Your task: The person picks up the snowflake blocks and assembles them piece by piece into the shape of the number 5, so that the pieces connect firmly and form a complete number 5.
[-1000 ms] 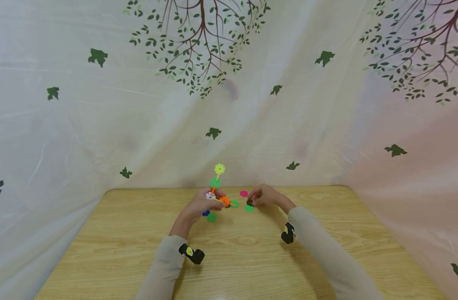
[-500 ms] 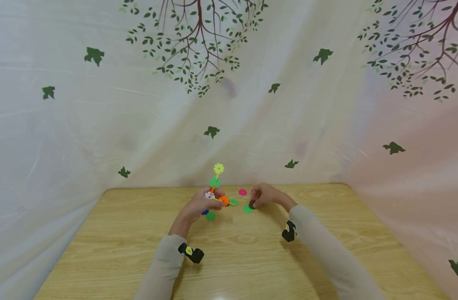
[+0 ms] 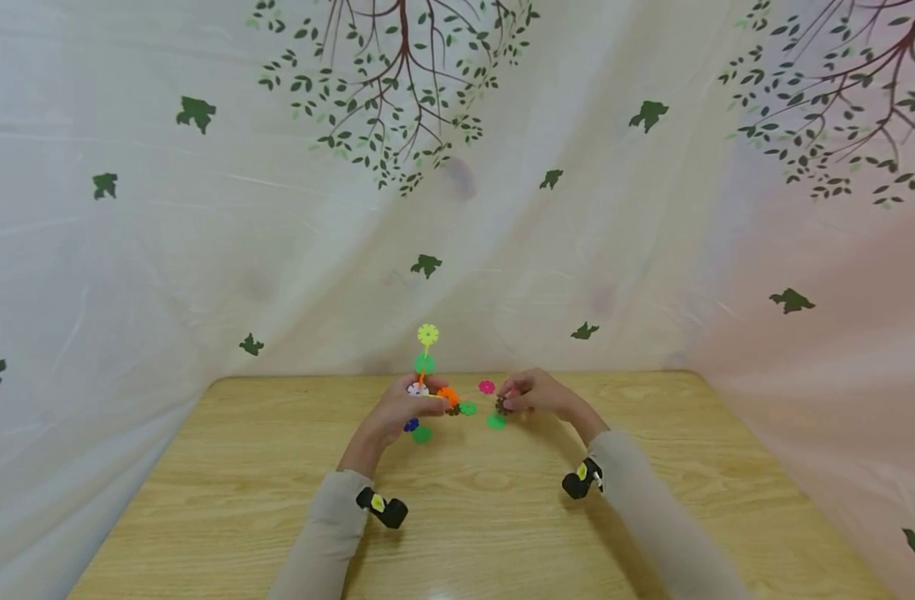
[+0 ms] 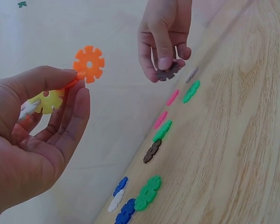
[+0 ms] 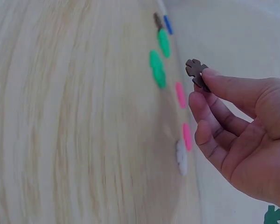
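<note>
In my left hand [image 3: 405, 408] I hold a joined string of notched plastic flower discs. Its yellow disc [image 3: 427, 335] tops the string, with a green disc [image 3: 424, 363] below it. An orange disc [image 4: 89, 64] sticks out past the thumb and fingertips in the left wrist view, and a yellow disc [image 4: 47, 101] shows inside the hand. Fingers hide part of the string. My right hand [image 3: 536, 392] pinches a loose brown disc [image 5: 195, 70] between thumb and fingers, above the table and apart from the string.
Loose discs lie along the table's [image 3: 457, 517] far edge: green [image 4: 148, 192], blue [image 4: 125, 212], white [image 5: 181, 157], pink [image 5: 187, 136] and another brown disc [image 4: 152, 151]. Behind that edge hangs a pale curtain [image 3: 337, 275] printed with trees and leaves.
The string in my left hand has tipped slightly left at its top. My right hand has turned a little with the brown disc, its wrist shifting outward.
</note>
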{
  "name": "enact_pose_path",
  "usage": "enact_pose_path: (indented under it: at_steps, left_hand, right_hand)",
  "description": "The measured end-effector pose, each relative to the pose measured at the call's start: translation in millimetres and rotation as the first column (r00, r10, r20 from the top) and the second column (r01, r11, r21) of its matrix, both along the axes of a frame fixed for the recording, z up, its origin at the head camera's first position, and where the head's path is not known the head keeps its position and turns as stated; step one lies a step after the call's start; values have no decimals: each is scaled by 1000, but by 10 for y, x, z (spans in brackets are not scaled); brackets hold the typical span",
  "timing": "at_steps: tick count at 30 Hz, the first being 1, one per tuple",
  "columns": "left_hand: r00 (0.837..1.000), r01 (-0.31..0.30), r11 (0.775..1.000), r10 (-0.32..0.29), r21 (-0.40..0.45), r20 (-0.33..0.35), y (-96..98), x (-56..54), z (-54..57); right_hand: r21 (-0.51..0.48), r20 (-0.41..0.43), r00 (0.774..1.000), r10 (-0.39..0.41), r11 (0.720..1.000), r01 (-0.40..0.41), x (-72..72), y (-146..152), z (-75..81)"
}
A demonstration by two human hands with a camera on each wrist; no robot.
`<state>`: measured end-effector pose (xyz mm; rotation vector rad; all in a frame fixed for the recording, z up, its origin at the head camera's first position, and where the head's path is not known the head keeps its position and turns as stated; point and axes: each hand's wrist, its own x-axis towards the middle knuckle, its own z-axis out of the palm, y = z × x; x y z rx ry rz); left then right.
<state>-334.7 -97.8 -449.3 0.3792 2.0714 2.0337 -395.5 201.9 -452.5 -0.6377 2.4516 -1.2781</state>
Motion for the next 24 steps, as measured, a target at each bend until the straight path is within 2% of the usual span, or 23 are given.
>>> enact_pose_path:
  at_steps: [7, 15, 24]
  left_hand:
    - [999, -41, 998, 42, 54, -7, -15, -24, -1]
    - [998, -60, 993, 61, 101, -3, -19, -31, 14]
    - [998, -65, 991, 65, 120, 0, -46, -37, 21]
  right_hand:
    - [-147, 26, 996, -85, 985, 88, 120, -145, 75]
    - [-320, 50, 996, -77, 943, 89, 247, -351, 200]
    - [-397, 103, 990, -95, 909, 129, 332, -515, 264]
